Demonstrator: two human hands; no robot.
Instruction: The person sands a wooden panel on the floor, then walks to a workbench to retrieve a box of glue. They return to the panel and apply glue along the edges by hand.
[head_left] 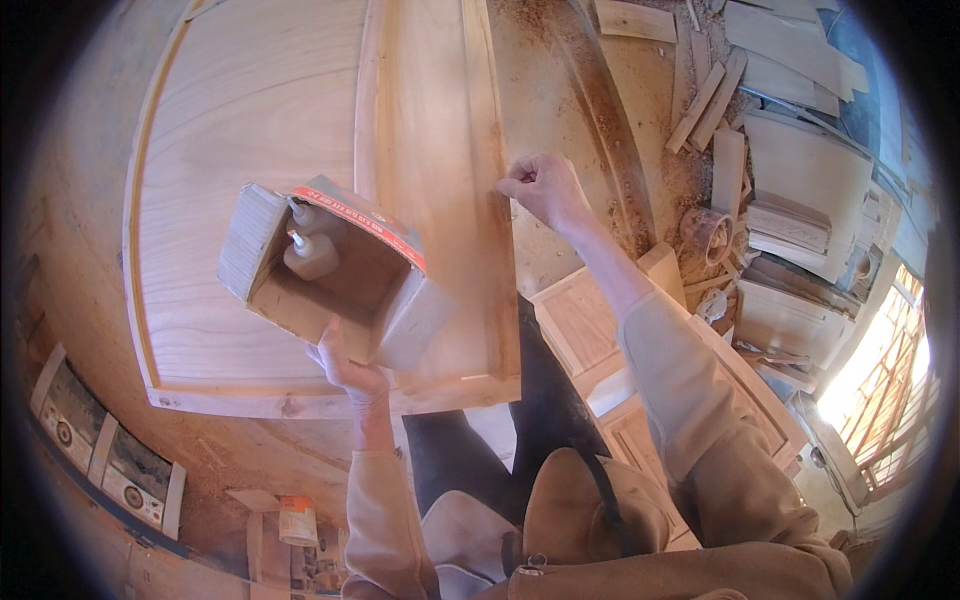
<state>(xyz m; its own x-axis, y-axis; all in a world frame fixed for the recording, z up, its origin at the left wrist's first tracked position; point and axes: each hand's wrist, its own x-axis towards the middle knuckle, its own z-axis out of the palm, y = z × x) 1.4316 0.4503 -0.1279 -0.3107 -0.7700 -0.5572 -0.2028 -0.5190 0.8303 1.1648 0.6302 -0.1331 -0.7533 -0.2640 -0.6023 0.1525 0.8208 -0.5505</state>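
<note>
My left hand [350, 372] grips the near edge of an open cardboard box [405, 312], its thumb over the rim. Two white plastic bottles [312, 258] with nozzle tips stand in the far left corner of the box, which is tilted so its inside faces me. Under the box lies a large framed wooden panel [250, 110]. Out to the right, my right hand [545, 190] is closed in a pinch at the panel's right edge. Whatever its fingertips hold, if anything, is too small to make out.
Paneled wooden doors [575, 325] lean or lie right of my legs. Offcuts [720, 100] and sawdust cover the right side, near a dirty round tub [706, 235]. An orange and white can [297, 520] stands at the lower left, a speaker-like unit [140, 485] farther left.
</note>
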